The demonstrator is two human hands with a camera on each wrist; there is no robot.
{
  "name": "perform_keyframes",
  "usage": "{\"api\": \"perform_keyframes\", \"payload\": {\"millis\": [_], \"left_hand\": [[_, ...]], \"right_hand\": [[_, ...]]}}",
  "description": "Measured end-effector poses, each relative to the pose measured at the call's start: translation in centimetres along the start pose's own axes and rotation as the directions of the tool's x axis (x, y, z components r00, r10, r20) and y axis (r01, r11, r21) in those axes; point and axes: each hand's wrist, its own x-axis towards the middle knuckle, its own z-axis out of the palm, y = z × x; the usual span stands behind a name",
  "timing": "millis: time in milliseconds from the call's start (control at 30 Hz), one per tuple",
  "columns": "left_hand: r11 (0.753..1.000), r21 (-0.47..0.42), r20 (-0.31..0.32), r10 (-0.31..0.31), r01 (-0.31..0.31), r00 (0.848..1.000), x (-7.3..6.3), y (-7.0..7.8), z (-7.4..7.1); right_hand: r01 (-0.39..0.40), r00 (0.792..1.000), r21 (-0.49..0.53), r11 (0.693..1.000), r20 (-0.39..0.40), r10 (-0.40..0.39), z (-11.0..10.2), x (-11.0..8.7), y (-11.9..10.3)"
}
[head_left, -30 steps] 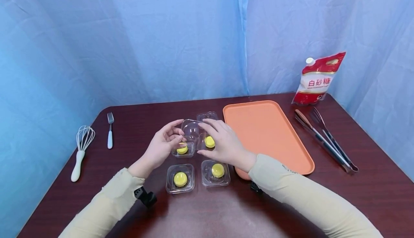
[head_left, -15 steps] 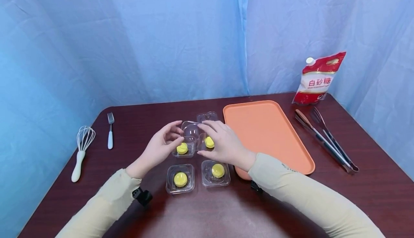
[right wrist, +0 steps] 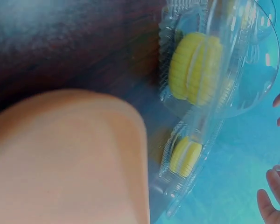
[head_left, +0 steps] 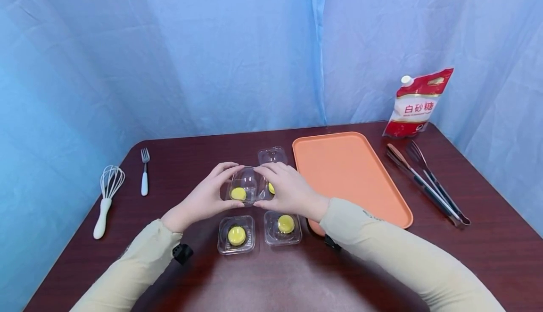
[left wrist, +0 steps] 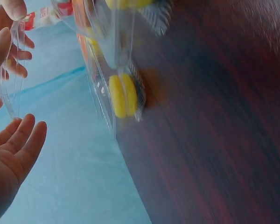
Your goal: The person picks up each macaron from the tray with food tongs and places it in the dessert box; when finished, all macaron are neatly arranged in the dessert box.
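Observation:
In the head view my left hand and right hand hold a clear domed plastic lid by opposite edges, thumbs near me and fingers at the far side. Below it stands a clear square container with a yellow macaron; whether the lid touches it I cannot tell. My right hand partly covers another macaron. Closer to me, two containers hold a yellow macaron and another macaron. The left wrist view shows a macaron on edge-on plastic, with the lid between both hands.
Right of the hands lies an orange tray. Behind them is a clear plastic piece. A whisk and fork lie left. Tongs lie right, near a red-and-white sugar bag.
Both hands have brought the lid lower and towards me, over the container. My left hand, loosely spread half a second ago, has moved in to the lid's left edge.

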Motion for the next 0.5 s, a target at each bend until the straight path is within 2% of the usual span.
{"api": "perform_keyframes", "payload": {"millis": [133,267,500], "left_hand": [[0.997,0.070,0.011,0.014,-0.015,1.000,0.1,-0.5,-0.2],[0.995,0.097,0.021,-0.001,-0.001,1.000,0.1,-1.0,-0.2],[0.994,0.096,0.064,-0.060,0.054,0.996,0.1,-2.0,0.0]], "right_hand": [[-0.033,0.999,0.025,0.999,0.030,0.033,0.0,0.4,-0.1],[-0.081,0.991,0.062,0.995,0.112,0.073,0.0,0.9,-0.2],[-0.130,0.953,0.054,0.990,0.282,0.110,0.5,2.1,-0.1]]}}
